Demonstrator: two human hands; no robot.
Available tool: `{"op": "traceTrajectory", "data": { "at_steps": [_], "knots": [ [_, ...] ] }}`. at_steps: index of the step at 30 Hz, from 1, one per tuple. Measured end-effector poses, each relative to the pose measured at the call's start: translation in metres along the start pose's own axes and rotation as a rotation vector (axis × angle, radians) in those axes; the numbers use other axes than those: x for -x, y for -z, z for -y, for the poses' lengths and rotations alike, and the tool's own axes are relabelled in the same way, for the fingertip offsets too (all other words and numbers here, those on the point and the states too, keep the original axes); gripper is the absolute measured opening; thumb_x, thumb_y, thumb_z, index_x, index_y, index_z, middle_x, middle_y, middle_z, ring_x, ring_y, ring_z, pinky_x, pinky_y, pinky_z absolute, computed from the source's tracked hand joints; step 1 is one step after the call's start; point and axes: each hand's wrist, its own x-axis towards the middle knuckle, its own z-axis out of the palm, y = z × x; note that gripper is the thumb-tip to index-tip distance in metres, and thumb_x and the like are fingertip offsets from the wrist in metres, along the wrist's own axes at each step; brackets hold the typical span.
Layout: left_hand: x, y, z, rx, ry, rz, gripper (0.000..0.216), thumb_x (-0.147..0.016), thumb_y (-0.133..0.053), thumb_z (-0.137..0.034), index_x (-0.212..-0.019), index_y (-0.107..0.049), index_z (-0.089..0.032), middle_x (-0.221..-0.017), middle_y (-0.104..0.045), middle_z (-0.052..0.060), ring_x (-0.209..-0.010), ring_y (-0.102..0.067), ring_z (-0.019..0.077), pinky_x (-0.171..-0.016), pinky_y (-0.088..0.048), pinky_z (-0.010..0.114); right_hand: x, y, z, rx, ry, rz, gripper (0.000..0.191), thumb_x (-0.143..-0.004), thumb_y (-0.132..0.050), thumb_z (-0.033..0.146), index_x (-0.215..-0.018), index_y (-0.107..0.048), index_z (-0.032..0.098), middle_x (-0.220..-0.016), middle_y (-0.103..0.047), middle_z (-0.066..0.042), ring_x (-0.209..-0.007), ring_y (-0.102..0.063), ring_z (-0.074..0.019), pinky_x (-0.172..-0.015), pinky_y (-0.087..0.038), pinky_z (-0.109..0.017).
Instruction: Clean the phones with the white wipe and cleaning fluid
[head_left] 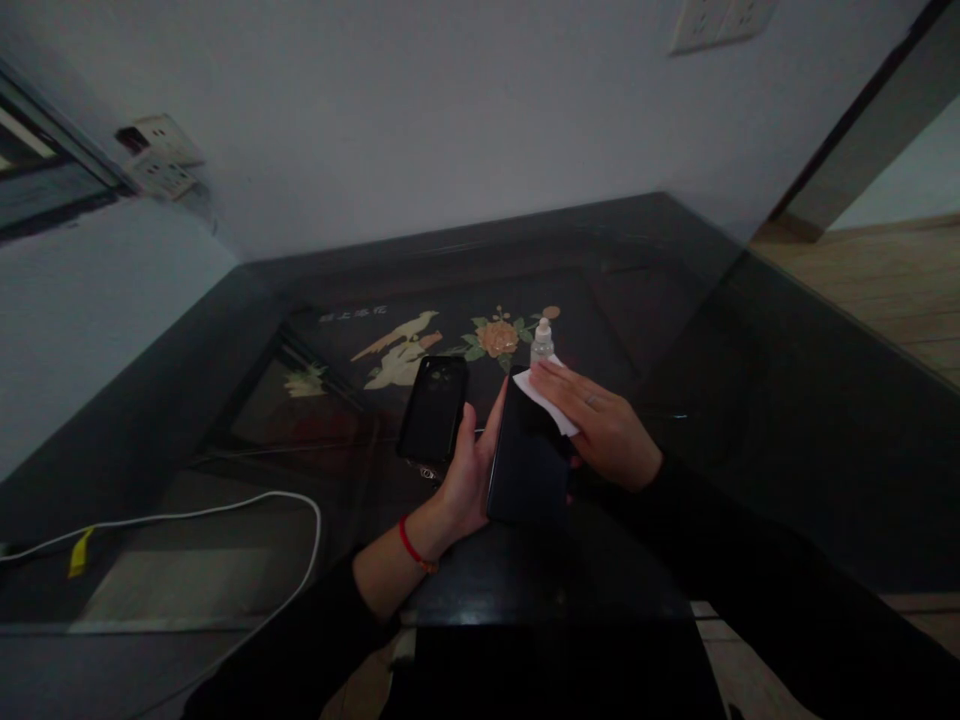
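My left hand (466, 468) grips the left edge of a dark phone (529, 465), holding it screen-up above the table. My right hand (600, 420) lies with fingers together over a white cloth (541, 398), pressing it against the top of the phone's screen. A black phone case (433, 408) with camera cut-outs lies on the dark table (675, 330) just left of my left hand. Just beyond the cloth stands a small clear bottle (541, 342) with a white cap. A red string circles my left wrist.
The table has a glass top over a bird-and-flower inlay (420, 345). A white cable (225, 505) with a yellow tag loops across the table's left side. Wall sockets (161, 155) sit at upper left, a wooden floor (885, 290) lies to the right.
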Motion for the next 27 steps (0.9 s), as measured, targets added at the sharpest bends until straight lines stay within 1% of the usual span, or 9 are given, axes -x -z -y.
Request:
{"op": "traceTrajectory", "data": {
  "at_steps": [4, 6, 8, 13, 16, 18, 21, 24, 27],
  "knots": [
    [-0.004, 0.005, -0.001, 0.012, -0.058, -0.055, 0.064, -0.094, -0.022, -0.061, -0.151, -0.018, -0.034, -0.142, -0.050, 0.010, -0.117, -0.057, 0.0274, -0.099, -0.043, 0.047, -0.005, -0.003, 0.023, -0.098, 0.203, 0.137, 0.043, -0.094, -0.042, 0.006, -0.137, -0.045, 0.007, -0.133, -0.059, -0.017, -0.135, -0.042, -0.0208, -0.109, -0.044, -0.042],
    [-0.006, 0.007, -0.002, -0.002, -0.093, -0.068, 0.064, -0.094, -0.023, -0.060, -0.152, -0.018, -0.033, -0.142, -0.050, 0.010, -0.118, -0.057, 0.0266, -0.100, -0.044, 0.044, -0.006, -0.004, 0.030, -0.136, 0.263, 0.162, 0.040, -0.094, -0.042, 0.008, -0.134, -0.048, 0.006, -0.130, -0.061, -0.017, -0.134, -0.043, -0.0209, -0.109, -0.044, -0.041],
    [-0.007, 0.009, -0.003, -0.025, -0.112, -0.053, 0.063, -0.093, -0.026, -0.061, -0.151, -0.021, -0.035, -0.144, -0.048, 0.009, -0.119, -0.056, 0.0268, -0.099, -0.044, 0.044, -0.006, -0.003, 0.029, -0.143, 0.247, 0.125, 0.041, -0.094, -0.041, 0.007, -0.134, -0.048, 0.006, -0.130, -0.061, -0.017, -0.134, -0.044, -0.0219, -0.109, -0.044, -0.044],
    [-0.002, 0.005, -0.001, -0.079, -0.043, 0.024, 0.060, -0.092, -0.024, -0.063, -0.148, -0.024, -0.041, -0.149, -0.043, 0.005, -0.123, -0.053, 0.0288, -0.099, -0.042, 0.050, -0.003, 0.001, 0.006, -0.037, 0.010, -0.073, 0.052, -0.092, -0.040, 0.003, -0.143, -0.040, 0.014, -0.138, -0.054, -0.015, -0.135, -0.044, -0.0227, -0.110, -0.042, -0.050],
    [-0.001, 0.003, 0.003, -0.099, -0.020, 0.037, 0.060, -0.092, -0.023, -0.063, -0.148, -0.026, -0.040, -0.148, -0.044, 0.004, -0.124, -0.052, 0.0293, -0.100, -0.041, 0.052, -0.004, 0.001, 0.002, 0.017, -0.033, -0.079, 0.052, -0.092, -0.040, 0.001, -0.142, -0.041, 0.014, -0.137, -0.055, -0.015, -0.133, -0.045, -0.0221, -0.109, -0.042, -0.049],
    [-0.001, 0.003, 0.004, -0.101, -0.029, 0.021, 0.062, -0.092, -0.023, -0.063, -0.149, -0.026, -0.037, -0.147, -0.045, 0.006, -0.125, -0.051, 0.0296, -0.101, -0.041, 0.051, -0.005, 0.000, 0.008, 0.015, 0.008, -0.057, 0.049, -0.093, -0.040, 0.003, -0.140, -0.043, 0.014, -0.135, -0.056, -0.016, -0.133, -0.046, -0.0219, -0.109, -0.043, -0.048],
    [-0.004, 0.007, 0.001, -0.086, -0.067, -0.036, 0.066, -0.092, -0.025, -0.063, -0.150, -0.023, -0.033, -0.145, -0.048, 0.009, -0.124, -0.053, 0.0291, -0.101, -0.041, 0.047, -0.008, 0.001, 0.024, -0.025, 0.171, 0.013, 0.041, -0.095, -0.039, 0.008, -0.135, -0.047, 0.009, -0.132, -0.059, -0.016, -0.133, -0.046, -0.0222, -0.108, -0.044, -0.046],
    [-0.006, 0.010, -0.005, -0.080, -0.123, -0.049, 0.065, -0.091, -0.030, -0.063, -0.150, -0.023, -0.035, -0.146, -0.046, 0.007, -0.123, -0.054, 0.0273, -0.102, -0.041, 0.044, -0.007, 0.003, 0.033, -0.077, 0.318, 0.097, 0.037, -0.097, -0.036, 0.009, -0.130, -0.051, 0.005, -0.131, -0.060, -0.016, -0.131, -0.048, -0.0214, -0.106, -0.047, -0.041],
    [-0.006, 0.009, -0.009, -0.088, -0.142, -0.045, 0.063, -0.092, -0.028, -0.063, -0.149, -0.023, -0.039, -0.149, -0.043, 0.005, -0.125, -0.052, 0.0266, -0.103, -0.041, 0.044, -0.005, 0.006, 0.028, -0.105, 0.252, 0.066, 0.041, -0.097, -0.038, 0.010, -0.137, -0.045, 0.009, -0.132, -0.059, -0.016, -0.130, -0.049, -0.0216, -0.102, -0.051, -0.041]
  ]
}}
